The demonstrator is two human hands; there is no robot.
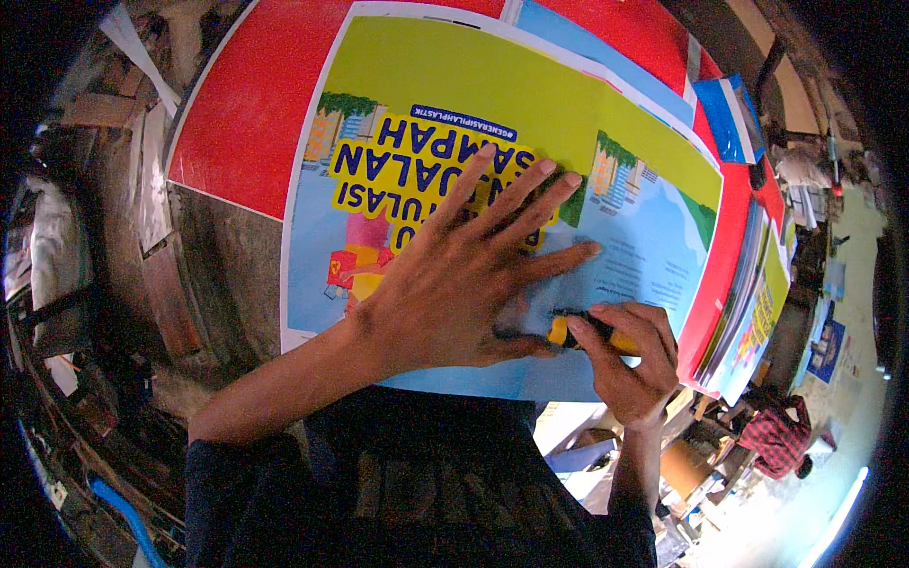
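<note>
A large printed sheet (426, 66) in green and light blue, with big dark lettering upside down to me, lies on a red surface. My left hand (464, 275) rests flat on the sheet, its fingers spread apart and holding nothing. By the sheet's near right part, my right hand (634, 364) is closed around a yellow-and-black utility knife (620, 342). One yellow end of the knife sticks out past the thumb, close to my left thumb. The knife's blade cannot be made out.
Red board (256, 104) shows around the sheet. A stack of printed sheets (748, 293) is at the right. A blue-and-white pack (729, 118) lies at the far right. Beyond, lower right, a person in a red checked shirt (776, 440) bends over. Worn wood (227, 265) is at the left.
</note>
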